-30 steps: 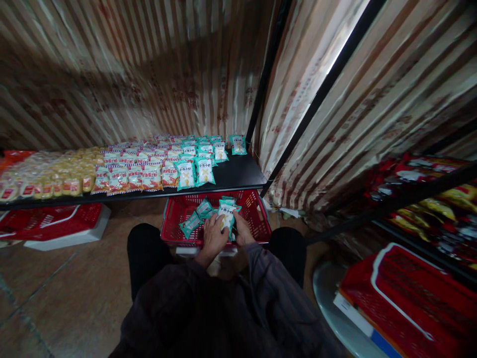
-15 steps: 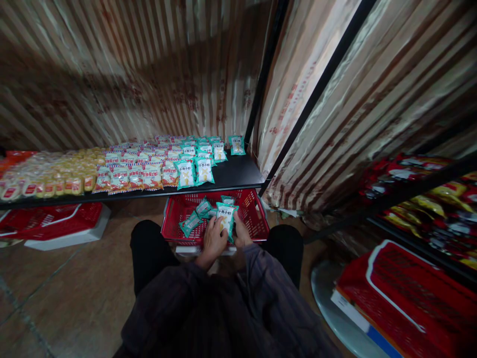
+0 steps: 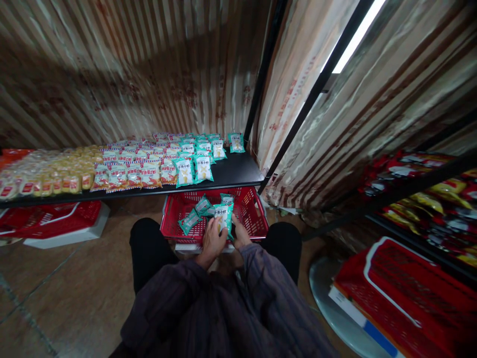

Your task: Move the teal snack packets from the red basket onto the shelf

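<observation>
Between my two hands is a green-and-white snack packet (image 3: 222, 215), its printed face up, held over the near side of a red basket (image 3: 253, 214). My left hand (image 3: 214, 238) grips its left and lower edge, with the thumb on its front. On the packet's right side, my right hand (image 3: 240, 232) closes round the edge, its fingers partly hidden behind. Several more green packets (image 3: 191, 221) lie loosely in the basket below. On the black shelf (image 3: 238, 169) above the basket, matching green packets (image 3: 184, 171) stand in rows at the right end.
Orange-and-white packets (image 3: 151, 174) and yellow wrapped snacks (image 3: 69, 181) fill the shelf leftward. Another red basket (image 3: 48, 221) sits under the shelf at left. At right are a red basket (image 3: 421, 283) and a rack of red and yellow packets (image 3: 439, 204). Black posts (image 3: 298, 124) rise near the shelf corner.
The held packet has shifted slightly left and tilted in my hands. Both hands keep their hold, and the packets on the shelf and in the basket stay as they were.
</observation>
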A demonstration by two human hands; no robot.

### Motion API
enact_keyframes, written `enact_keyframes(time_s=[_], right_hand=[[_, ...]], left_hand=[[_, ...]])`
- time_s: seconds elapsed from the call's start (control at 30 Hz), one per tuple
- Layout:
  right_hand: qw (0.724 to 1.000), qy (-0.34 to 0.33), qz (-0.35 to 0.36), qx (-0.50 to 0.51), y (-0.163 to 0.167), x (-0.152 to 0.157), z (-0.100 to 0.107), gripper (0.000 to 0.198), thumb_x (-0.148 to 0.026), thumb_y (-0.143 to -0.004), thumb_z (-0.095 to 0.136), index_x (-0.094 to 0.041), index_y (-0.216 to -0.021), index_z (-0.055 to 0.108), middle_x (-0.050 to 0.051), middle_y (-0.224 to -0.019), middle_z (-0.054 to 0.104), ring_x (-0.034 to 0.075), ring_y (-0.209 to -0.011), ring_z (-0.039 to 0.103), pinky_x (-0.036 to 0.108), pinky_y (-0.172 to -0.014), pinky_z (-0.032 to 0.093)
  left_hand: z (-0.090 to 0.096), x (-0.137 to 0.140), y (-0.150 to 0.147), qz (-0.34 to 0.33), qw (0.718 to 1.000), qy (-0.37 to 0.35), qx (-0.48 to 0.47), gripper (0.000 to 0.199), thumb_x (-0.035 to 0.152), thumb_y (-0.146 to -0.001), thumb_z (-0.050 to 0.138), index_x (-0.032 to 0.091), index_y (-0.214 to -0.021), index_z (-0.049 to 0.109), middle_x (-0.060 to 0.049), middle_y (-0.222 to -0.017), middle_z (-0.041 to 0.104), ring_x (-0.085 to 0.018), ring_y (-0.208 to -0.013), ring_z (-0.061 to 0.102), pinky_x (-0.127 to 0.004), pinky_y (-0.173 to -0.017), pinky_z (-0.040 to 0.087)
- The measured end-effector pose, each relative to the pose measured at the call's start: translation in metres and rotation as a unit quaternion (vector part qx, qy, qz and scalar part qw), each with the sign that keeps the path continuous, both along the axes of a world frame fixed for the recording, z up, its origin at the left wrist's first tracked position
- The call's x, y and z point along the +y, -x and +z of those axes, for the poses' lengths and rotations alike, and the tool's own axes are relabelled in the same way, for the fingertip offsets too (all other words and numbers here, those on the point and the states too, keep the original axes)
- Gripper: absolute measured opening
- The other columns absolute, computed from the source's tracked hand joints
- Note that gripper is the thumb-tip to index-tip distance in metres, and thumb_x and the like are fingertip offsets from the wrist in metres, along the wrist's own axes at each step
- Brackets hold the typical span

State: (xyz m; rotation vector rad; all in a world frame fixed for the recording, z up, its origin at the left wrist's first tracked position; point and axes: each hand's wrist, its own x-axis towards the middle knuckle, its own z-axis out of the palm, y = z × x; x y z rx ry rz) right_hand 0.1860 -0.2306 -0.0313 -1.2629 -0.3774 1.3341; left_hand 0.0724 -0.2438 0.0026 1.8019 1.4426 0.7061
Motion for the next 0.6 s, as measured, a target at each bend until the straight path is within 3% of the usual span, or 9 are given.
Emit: enact_keyframes(time_s=[0.17, 0.33, 0.6], right_hand=[[0.995, -0.014, -0.020, 0.098, 0.0012, -0.0003, 0.0054, 0.031, -0.040, -0.078, 0.065, -0.021, -0.102, 0.066, 0.004, -0.100, 0.075, 0.021, -0.098, 0.069, 0.032, -0.081, 0.057], [0.996, -0.026, -0.018, 0.082, 0.0002, -0.0005, 0.0063, 0.036, -0.038, -0.074, 0.068, -0.022, -0.106, 0.065, 0.002, -0.099, 0.075, 0.021, -0.097, 0.069, 0.032, -0.083, 0.055], [0.998, -0.007, -0.036, 0.060, 0.0019, -0.0020, 0.0079, 0.047, -0.039, -0.073, 0.067, -0.026, -0.117, 0.062, 0.001, -0.100, 0.074, 0.021, -0.091, 0.069, 0.033, -0.078, 0.056]], left_hand=[[-0.0016, 0.0041, -0.0004, 0.039, 0.999, 0.003, -0.007, 0.046, 0.030, -0.086, 0.046, 0.012, -0.128, 0.055, -0.015, -0.137, 0.051, -0.024, -0.133, 0.042, -0.037, -0.113, 0.031], [0.0016, 0.0066, 0.0007, 0.032, 0.999, 0.008, -0.022, 0.046, 0.028, -0.084, 0.046, 0.014, -0.126, 0.056, -0.013, -0.129, 0.057, -0.022, -0.123, 0.051, -0.034, -0.108, 0.038], [0.0028, 0.0080, 0.0005, 0.042, 0.998, 0.035, -0.044, 0.046, 0.030, -0.084, 0.049, 0.014, -0.127, 0.056, -0.012, -0.129, 0.059, -0.022, -0.122, 0.053, -0.034, -0.106, 0.039]])
